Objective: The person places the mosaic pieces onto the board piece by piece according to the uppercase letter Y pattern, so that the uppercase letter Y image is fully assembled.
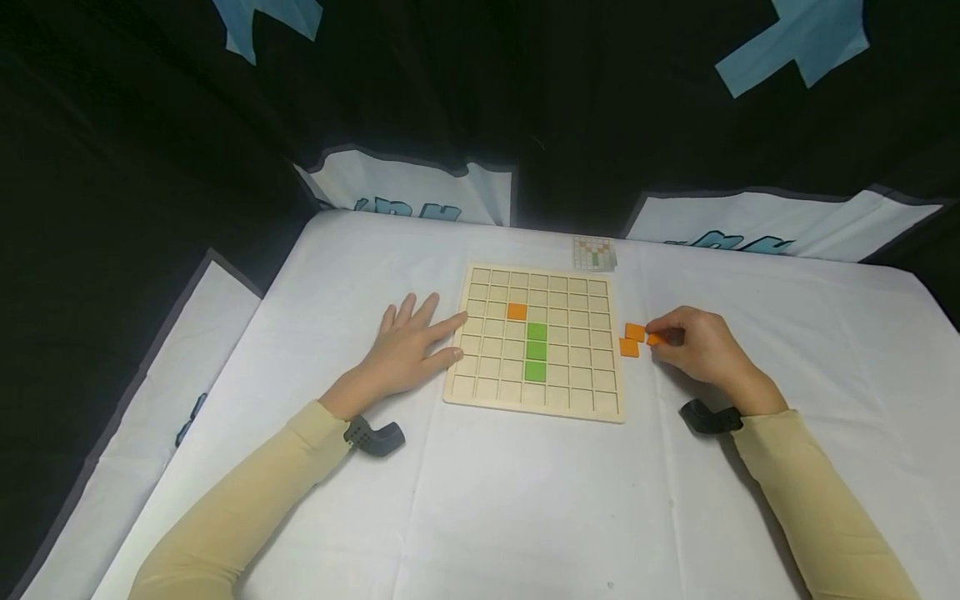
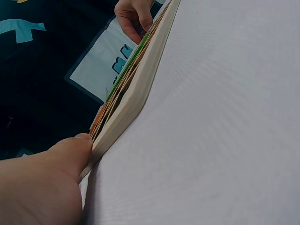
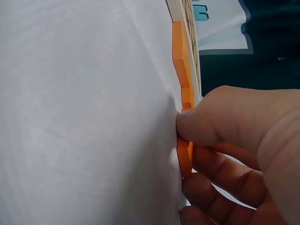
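Note:
A wooden grid board [image 1: 573, 360] lies flat on the white-covered table, with one orange tile [image 1: 517, 312] and three green tiles [image 1: 536, 351] in its cells. My left hand [image 1: 407, 346] is spread at the board's left side, its thumb and index fingertip on the edge; the left wrist view shows the thumb [image 2: 70, 154] against the rim. Right of the board, my right hand [image 1: 697, 343] pinches an orange square tile [image 3: 185, 157] between thumb and fingers, close to the tabletop. Two more loose orange tiles [image 1: 632, 340] lie between that hand and the board.
Behind the board's far right corner lies a small stack of pattern cards [image 1: 595, 253], the top one showing a coloured grid. A black curtain [image 1: 570, 108] with pale blue patches hangs behind the table. Each wrist wears a dark camera mount [image 1: 378, 437].

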Demonstrator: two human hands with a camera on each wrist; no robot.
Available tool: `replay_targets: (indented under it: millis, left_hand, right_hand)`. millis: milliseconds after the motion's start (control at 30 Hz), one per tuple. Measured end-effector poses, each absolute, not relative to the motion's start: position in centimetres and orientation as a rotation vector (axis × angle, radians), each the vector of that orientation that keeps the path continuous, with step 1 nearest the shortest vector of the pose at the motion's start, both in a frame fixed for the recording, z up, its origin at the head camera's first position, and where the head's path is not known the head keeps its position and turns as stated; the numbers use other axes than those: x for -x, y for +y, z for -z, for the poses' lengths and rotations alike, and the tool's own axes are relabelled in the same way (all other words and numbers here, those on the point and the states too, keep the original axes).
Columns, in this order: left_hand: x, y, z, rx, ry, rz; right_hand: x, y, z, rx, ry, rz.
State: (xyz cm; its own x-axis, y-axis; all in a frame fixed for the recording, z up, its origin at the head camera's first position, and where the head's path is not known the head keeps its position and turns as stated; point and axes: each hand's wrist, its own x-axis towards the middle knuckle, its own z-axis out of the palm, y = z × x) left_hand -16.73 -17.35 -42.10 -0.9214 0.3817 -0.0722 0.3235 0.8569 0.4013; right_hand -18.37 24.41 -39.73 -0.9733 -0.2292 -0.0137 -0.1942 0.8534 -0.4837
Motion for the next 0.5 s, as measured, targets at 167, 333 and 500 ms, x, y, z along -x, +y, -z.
replay_targets:
  millis: [167, 333, 500]
  left_hand:
    - [16.64, -17.38, 42.11, -0.553, 2.881, -0.589]
    - [16.68, -17.33, 42.10, -0.550, 2.885, -0.582]
    - [16.69, -17.31, 42.08, -0.546, 2.883, -0.587]
  right_hand:
    - [18.32, 24.42, 39.80, 0.336, 2.960, 0.741]
    - [18.33, 24.50, 39.84, 0.360, 2.969, 0.736]
    - [18.29, 24.46, 39.78, 0.369, 2.971, 0.734]
